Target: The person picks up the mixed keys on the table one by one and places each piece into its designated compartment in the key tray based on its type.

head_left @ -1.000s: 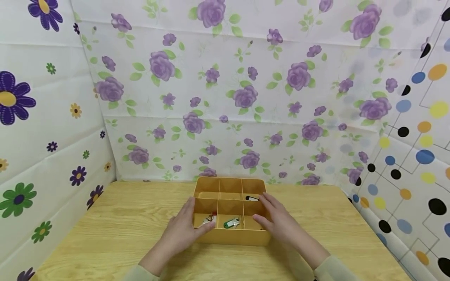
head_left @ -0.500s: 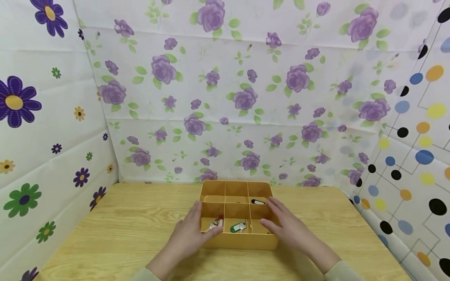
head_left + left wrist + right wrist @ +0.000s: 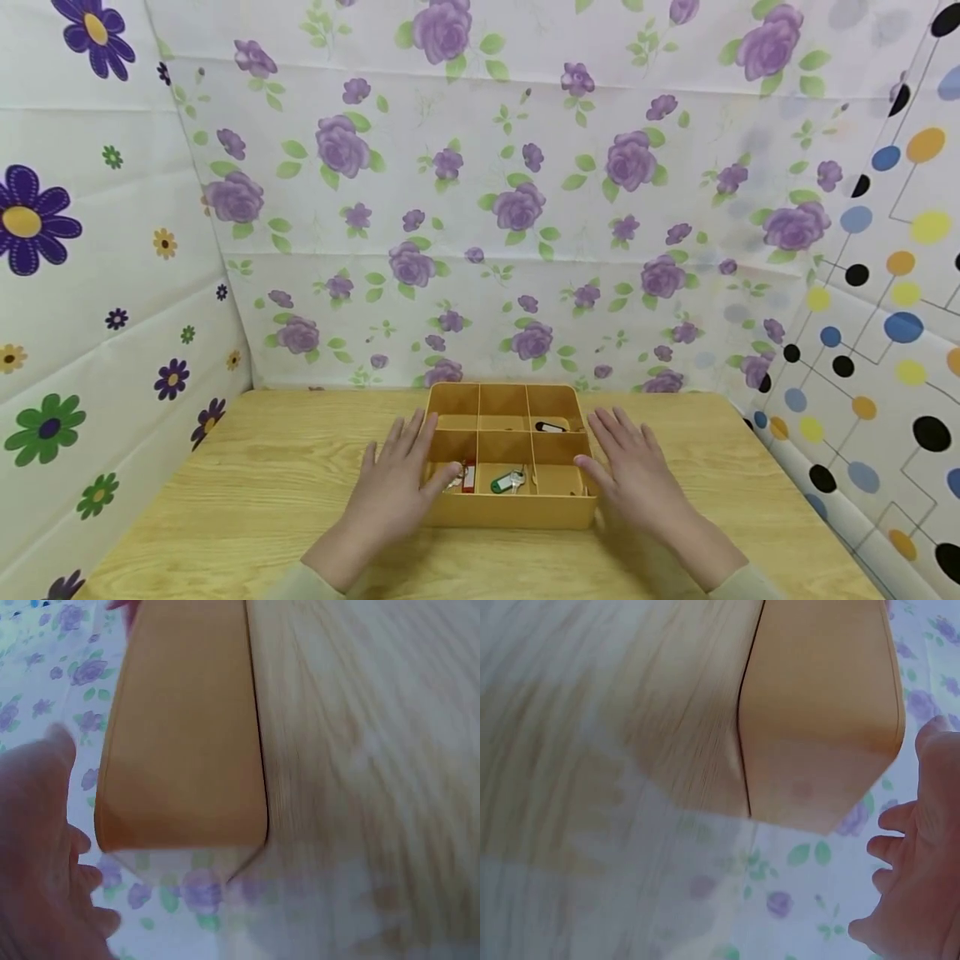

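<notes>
A yellow-orange divided organizer box (image 3: 510, 512) with several compartments stands on the table. Keys with a red tag (image 3: 468, 478) lie in its front left compartment, partly behind my left thumb. The front middle one holds a key with a green tag (image 3: 502, 482), and a black-rimmed tag (image 3: 550, 427) is in the back right. Something small, too small to tell, is in the front right. My left hand (image 3: 390, 487) is beside the box's left end, fingers straight. My right hand (image 3: 637, 479) is off the right end with fingers spread. Both wrist views show a gap between hand and box.
The wood-grain table (image 3: 300, 450) extends to both sides of the box. Behind it hangs a cloth with purple roses (image 3: 517, 207). A flower-print cloth (image 3: 90, 333) stands at the left, and a dotted cloth (image 3: 877, 375) at the right.
The box shifted slightly to the right with both hands at its ends, then stayed put. Since then my hands have come away from its sides, with the fingers straighter.
</notes>
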Motion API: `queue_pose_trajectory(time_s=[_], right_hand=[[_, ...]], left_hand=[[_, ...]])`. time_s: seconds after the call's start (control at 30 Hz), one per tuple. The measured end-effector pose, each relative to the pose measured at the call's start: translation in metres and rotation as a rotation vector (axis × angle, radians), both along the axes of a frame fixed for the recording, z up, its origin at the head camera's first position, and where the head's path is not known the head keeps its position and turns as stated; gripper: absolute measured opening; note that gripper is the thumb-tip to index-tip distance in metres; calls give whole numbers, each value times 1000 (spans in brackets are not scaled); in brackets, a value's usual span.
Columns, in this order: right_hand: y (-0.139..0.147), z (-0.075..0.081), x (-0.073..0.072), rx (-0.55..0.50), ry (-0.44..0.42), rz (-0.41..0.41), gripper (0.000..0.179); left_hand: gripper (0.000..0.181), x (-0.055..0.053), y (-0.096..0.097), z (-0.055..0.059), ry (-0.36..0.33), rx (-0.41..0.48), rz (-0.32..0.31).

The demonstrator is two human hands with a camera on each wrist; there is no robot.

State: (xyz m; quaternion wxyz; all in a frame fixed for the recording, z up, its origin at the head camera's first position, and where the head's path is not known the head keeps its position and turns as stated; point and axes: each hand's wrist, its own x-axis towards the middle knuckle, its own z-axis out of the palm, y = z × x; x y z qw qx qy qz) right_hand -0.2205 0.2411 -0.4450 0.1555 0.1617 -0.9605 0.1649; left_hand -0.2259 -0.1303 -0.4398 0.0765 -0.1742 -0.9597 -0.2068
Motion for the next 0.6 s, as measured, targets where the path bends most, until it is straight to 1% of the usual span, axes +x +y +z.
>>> queue_pose_trajectory(time_s=[0.1, 0.2, 0.27, 0.33, 0.47, 0.6], right_hand=[[10, 1, 2, 57, 21, -33, 78], [18, 1, 0, 86, 20, -53, 80], [24, 1, -2, 102, 16, -63, 80], [28, 2, -2, 104, -9, -72, 81], [33, 3, -1, 99, -40, -79, 83], [33, 3, 1, 99, -41, -79, 83]], left_hand=[[88, -5, -8, 2, 82, -96, 24], [87, -9, -16, 3, 128, -128, 56], [87, -11, -20, 3, 131, -127, 64], [88, -12, -22, 4, 124, -129, 63], [87, -13, -21, 5, 115, -127, 58], [86, -14, -20, 6, 115, -124, 60]])
